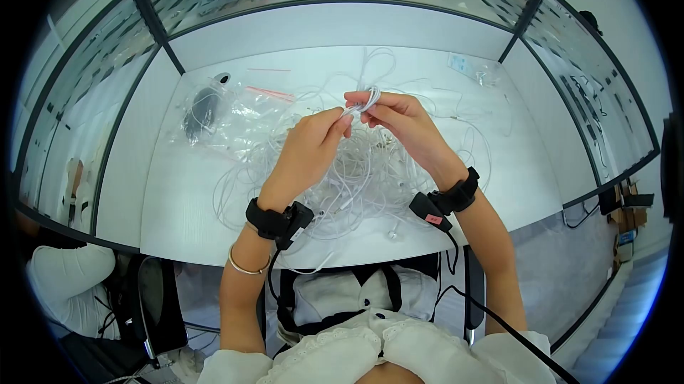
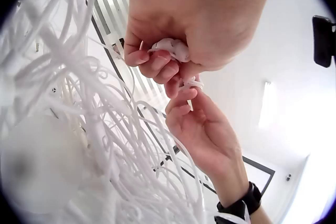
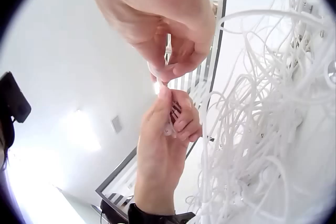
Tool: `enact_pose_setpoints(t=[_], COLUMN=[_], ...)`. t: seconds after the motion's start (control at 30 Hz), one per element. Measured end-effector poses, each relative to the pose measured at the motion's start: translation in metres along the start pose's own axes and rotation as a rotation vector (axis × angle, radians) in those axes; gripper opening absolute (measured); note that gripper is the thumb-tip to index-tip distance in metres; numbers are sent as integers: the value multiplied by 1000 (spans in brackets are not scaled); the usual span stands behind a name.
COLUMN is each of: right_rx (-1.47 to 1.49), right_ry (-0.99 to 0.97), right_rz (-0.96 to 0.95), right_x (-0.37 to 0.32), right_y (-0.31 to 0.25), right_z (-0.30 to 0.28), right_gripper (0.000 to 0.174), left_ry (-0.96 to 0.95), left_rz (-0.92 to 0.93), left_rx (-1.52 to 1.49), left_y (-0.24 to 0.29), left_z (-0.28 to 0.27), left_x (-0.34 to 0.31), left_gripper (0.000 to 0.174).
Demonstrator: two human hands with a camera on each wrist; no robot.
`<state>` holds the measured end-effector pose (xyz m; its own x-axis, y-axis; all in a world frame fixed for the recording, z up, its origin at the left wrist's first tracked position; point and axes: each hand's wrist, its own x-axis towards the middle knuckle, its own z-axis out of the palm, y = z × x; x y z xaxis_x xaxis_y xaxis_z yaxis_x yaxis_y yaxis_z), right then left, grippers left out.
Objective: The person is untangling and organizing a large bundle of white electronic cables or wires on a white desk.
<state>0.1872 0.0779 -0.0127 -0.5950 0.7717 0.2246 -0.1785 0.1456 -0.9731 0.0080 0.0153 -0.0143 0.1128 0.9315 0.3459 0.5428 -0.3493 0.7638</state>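
Above the tangled pile, both hands hold a white earphone cable [image 1: 372,97] wound into a small looped bundle. My left hand [image 1: 311,143] curls its fingers round one end; white rounded pieces [image 2: 172,49] like earbuds show inside its grip in the left wrist view. Thin dark and metallic bits [image 3: 176,111] peek out between those fingers in the right wrist view. Thumb and fingers of my right hand [image 1: 407,124] pinch the loops close to the left fingertips. Beneath both hands spreads a heap of white cables [image 1: 356,177].
At the left of the white table [image 1: 178,206] lie clear plastic bags [image 1: 246,117] and a dark oval item [image 1: 203,115]. A small clear packet [image 1: 486,73] sits at the back right. Low partitions [image 1: 335,26] enclose the table's back and sides.
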Motion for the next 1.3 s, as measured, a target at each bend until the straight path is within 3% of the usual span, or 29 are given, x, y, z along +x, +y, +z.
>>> enact_pose_setpoints(t=[0.2,0.3,0.4,0.5,0.53,0.63,0.67,0.8,0.87,0.97,1.07,1.17,1.3], right_rx=[-258,-354,-439,-507,-526,-576,-534,-643,-713,-614,-596,-704,-782], right_ry=[-21,-34,-31,-87,-109,-209,-207,-196,-209,-144,-129,-133,-155], right_rz=[-53,-51,-104,-138,-136,-183,-213,-265,-234,-251,-277,-368,-307], right_x=[7,7,6,3,0,-9,-12,-13,-12,-12,-14,-14,-19], right_y=[2,-2,-11,-10,-8,-15,-18,-9,-17,-13,-15,-14,-15], right_z=[-1,2,3,4,6,16,21,19,15,11,9,7,5], right_gripper=[26,27,24,20,15,16,15,12,10,7,5,5,5], left_ry=[-69,42,4,134,88,-126,-116,-13,-33,116,151,135,70], left_rz=[-102,20,-93,4,-53,-163,-182,-165,-246,-205,-223,-198,-197], left_rx=[-85,-354,-491,-439,-589,-622,-639,-739,-772,-899,-971,-964,-977], left_y=[-12,-11,-12,-16,-11,-6,-4,-7,-5,0,-4,-10,-13], left_z=[-1,7,-1,-2,-4,-14,-12,-9,-12,-5,0,1,3], left_x=[1,0,4,9,7,5,4,2,1,1,2,1,2], left_gripper=[26,25,30,34,37,35,24,14,15,12,13,12,15])
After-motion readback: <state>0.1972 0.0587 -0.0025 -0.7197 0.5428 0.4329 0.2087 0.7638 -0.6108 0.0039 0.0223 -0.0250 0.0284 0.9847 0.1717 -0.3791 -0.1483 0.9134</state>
